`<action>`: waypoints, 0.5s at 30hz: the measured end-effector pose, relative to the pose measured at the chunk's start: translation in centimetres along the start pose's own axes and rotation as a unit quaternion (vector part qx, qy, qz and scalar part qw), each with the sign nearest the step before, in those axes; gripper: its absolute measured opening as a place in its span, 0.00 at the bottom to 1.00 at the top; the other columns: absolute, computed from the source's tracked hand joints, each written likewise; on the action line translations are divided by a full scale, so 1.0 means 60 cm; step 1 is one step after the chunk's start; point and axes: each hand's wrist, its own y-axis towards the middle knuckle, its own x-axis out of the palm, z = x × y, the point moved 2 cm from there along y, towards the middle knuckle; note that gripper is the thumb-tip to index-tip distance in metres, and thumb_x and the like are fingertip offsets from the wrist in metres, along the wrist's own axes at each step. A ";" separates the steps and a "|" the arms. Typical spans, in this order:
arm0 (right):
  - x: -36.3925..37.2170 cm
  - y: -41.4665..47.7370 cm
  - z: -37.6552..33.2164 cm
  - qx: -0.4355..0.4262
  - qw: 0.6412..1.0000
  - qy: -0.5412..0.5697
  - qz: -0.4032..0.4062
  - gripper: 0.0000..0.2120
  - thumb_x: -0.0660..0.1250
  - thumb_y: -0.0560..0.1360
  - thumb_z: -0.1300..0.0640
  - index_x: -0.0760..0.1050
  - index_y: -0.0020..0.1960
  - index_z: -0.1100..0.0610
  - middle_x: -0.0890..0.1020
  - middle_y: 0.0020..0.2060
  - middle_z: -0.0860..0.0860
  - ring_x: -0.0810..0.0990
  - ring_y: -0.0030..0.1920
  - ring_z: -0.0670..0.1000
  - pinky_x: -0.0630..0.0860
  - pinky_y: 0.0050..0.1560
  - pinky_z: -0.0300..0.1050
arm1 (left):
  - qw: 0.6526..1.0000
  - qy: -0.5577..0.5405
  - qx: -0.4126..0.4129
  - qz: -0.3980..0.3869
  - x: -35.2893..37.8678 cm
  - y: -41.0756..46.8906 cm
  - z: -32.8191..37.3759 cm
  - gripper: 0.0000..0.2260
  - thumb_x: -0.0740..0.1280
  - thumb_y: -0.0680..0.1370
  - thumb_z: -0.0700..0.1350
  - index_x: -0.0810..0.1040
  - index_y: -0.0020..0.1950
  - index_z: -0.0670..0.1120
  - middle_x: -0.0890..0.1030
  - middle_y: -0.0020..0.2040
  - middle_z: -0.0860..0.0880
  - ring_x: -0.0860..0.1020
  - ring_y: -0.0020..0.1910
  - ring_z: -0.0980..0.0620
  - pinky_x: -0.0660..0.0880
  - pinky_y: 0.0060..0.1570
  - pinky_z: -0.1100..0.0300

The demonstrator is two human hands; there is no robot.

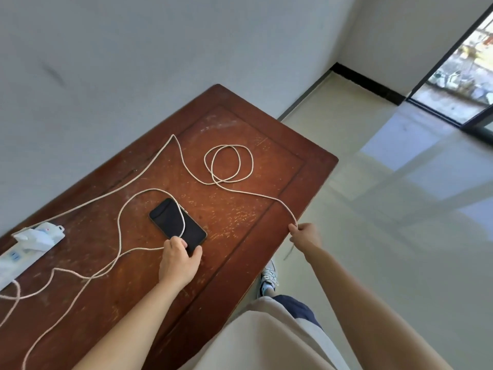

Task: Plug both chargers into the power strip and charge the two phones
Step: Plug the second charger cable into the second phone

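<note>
A black phone (173, 221) lies screen-up on the wooden table (240, 129). My left hand (179, 259) grips its near end, where a pale braided cable (138, 194) loops over the screen and reaches my fingers. My right hand (305, 236) pinches a second pale cable (229, 162) at the table's right edge; its free end hangs below my fingers. That cable forms coils in the middle of the table. A white power strip (16, 259) sits at the far left with two white chargers (36, 236) in it. Only one phone is in view.
The table stands against a white wall (133, 62). Loose cable trails off the left edge. To the right is glossy tiled floor (386, 209) and a glass door (466, 70). My shoe (269, 276) shows beside the table's near corner.
</note>
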 end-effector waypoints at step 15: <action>-0.012 -0.069 -0.117 -0.149 0.956 0.227 -0.112 0.17 0.64 0.80 0.65 0.72 0.64 0.47 0.85 0.47 0.60 0.88 0.44 0.56 0.85 0.40 0.47 | 0.994 -0.032 0.094 -0.040 -0.005 -0.009 0.079 0.14 0.66 0.78 0.53 0.72 0.60 0.48 0.71 0.54 0.49 0.76 0.49 0.50 0.76 0.47 0.55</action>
